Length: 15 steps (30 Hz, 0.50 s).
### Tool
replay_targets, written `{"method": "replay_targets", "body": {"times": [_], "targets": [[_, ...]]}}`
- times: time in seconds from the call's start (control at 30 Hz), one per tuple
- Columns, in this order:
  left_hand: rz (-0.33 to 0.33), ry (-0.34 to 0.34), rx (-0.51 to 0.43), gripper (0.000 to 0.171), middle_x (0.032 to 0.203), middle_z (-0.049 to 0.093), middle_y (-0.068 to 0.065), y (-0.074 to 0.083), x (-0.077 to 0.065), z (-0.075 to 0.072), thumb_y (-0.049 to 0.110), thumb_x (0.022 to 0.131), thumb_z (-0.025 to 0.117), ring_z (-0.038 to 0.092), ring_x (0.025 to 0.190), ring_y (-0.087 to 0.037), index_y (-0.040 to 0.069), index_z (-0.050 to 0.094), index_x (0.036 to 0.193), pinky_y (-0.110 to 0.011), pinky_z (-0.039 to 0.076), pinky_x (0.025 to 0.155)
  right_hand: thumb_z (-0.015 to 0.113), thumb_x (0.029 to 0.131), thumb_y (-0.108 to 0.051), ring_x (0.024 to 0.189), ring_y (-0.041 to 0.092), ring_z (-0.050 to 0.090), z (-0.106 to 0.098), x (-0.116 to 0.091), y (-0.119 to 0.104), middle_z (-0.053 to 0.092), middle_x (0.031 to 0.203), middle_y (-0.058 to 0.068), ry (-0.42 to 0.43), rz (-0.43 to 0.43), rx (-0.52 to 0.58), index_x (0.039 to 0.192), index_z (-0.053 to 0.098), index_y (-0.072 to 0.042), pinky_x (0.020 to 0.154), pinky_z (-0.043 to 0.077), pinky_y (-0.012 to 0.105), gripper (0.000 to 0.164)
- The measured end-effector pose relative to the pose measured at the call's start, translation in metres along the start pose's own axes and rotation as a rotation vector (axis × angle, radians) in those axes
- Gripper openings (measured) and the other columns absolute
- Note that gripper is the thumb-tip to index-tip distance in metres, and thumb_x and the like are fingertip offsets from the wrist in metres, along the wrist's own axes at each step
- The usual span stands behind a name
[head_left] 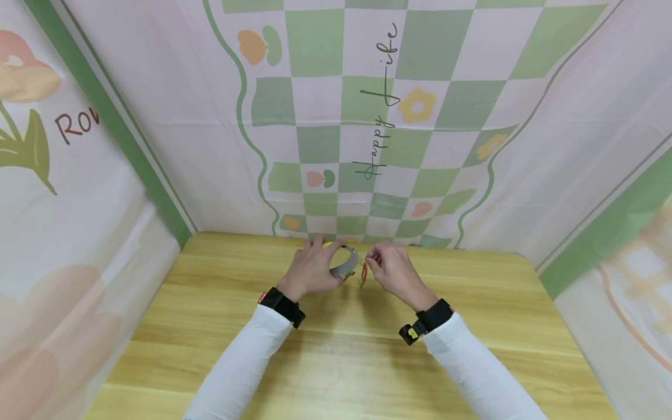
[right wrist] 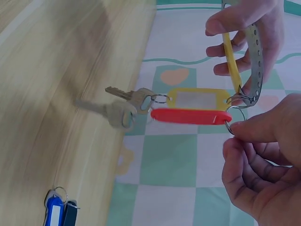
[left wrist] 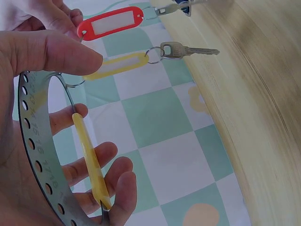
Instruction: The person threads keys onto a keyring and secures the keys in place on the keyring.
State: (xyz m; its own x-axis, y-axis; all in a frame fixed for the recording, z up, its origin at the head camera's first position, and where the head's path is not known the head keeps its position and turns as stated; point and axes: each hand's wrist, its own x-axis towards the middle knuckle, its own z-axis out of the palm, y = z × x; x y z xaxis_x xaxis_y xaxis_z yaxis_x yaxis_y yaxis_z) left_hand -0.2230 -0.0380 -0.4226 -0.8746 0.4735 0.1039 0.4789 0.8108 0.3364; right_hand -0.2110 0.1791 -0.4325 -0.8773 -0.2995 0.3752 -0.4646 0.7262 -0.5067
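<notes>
My left hand [head_left: 312, 268] holds a large flat metal key hoop [head_left: 346, 265] with numbered holes and a yellow grip [left wrist: 89, 155]. Its thumb lies over one end of a yellow key tag [left wrist: 129, 62], which hangs by a small ring at the hoop's edge and carries a key [left wrist: 175, 50]. Close by on the right, my right hand [head_left: 394, 268] pinches the split ring [right wrist: 236, 113] of a red key tag [right wrist: 190, 117] between thumb and fingertip. A second key [right wrist: 121, 115], blurred, dangles from the red tag. Whether the red tag's ring touches the hoop I cannot tell.
On the wooden table [head_left: 336, 361], a blue key tag [right wrist: 55, 209] and a dark key tag [right wrist: 70, 214] lie together in the right wrist view. A green-and-white checked cloth [head_left: 317, 143] hangs behind the table's far edge.
</notes>
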Motion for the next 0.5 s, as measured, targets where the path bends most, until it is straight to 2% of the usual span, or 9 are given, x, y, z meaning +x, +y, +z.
{"method": "replay_targets", "body": {"times": [0.27, 0.5], "targets": [[-0.006, 0.001, 0.05, 0.083, 0.131, 0.05, -0.021, 0.003, -0.001, 0.0, 0.033, 0.077, 0.082, 0.054, 0.102, -0.036, 0.026, 0.047, 0.151, -0.052, 0.051, 0.08, 0.07, 0.091, -0.003, 0.07, 0.012, 0.063, -0.007, 0.005, -0.006, 0.068, 0.079, 0.001, -0.107, 0.065, 0.057, 0.088, 0.07, -0.006, 0.063, 0.054, 0.028, 0.005], [0.007, 0.023, 0.114, 0.085, 0.133, 0.051, -0.022, 0.004, 0.001, 0.001, 0.03, 0.073, 0.085, 0.053, 0.109, -0.041, 0.025, 0.049, 0.15, -0.056, 0.051, 0.084, 0.07, 0.091, -0.004, 0.067, 0.012, 0.061, -0.012, 0.011, -0.007, 0.067, 0.076, 0.0, -0.176, 0.095, 0.138, 0.085, 0.072, -0.005, 0.061, 0.052, 0.028, 0.006]]}}
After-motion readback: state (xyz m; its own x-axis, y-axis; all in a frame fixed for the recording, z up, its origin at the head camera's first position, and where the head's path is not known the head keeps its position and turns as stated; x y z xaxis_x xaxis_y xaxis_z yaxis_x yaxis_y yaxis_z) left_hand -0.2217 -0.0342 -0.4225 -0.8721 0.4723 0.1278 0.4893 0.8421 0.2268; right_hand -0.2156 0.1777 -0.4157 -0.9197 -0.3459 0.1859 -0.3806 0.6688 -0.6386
